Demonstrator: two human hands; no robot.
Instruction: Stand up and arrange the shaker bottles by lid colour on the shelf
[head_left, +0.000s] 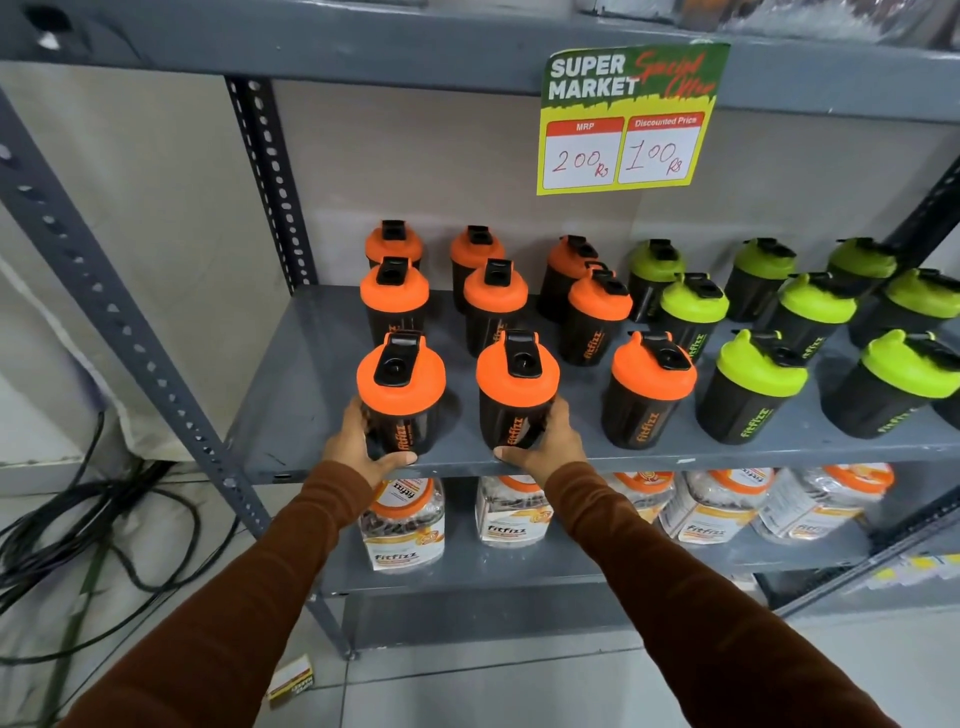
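Here's the grey metal shelf (311, 374), a slotted-angle rack with perforated uprights, set against a plain beige wall. Every shaker bottle on it stands upright: orange lids grouped on the left, green lids on the right, in rough rows running front to back.

Down at the front edge, the left hand (358, 447) is wrapped around the base of the front-left orange-lid bottle (401, 395), thumb across the front just under the printing. The right hand (545, 441) grips the neighbouring orange-lid bottle (517, 389) the same way, thumb low on the front, fingers round the right side. Both bottles sit on the shelf near its lip, just apart from each other. Both arms wear rust-brown sleeves (249, 597).

To the right stands a third front-row orange bottle (647, 392), then the green-lid bottles (753, 387) carry on toward the right edge.

Hanging from the shelf above, a yellow and green price sign (626, 117) reads "Super Market", with 200 and 100 handwritten in its boxes.

On the shelf below, clear jars (402, 525) with orange lids stand in a row. On the pale tiled floor, black cables (78, 530) lie tangled at the left, and a small carton (291, 680) lies by the rack's foot.
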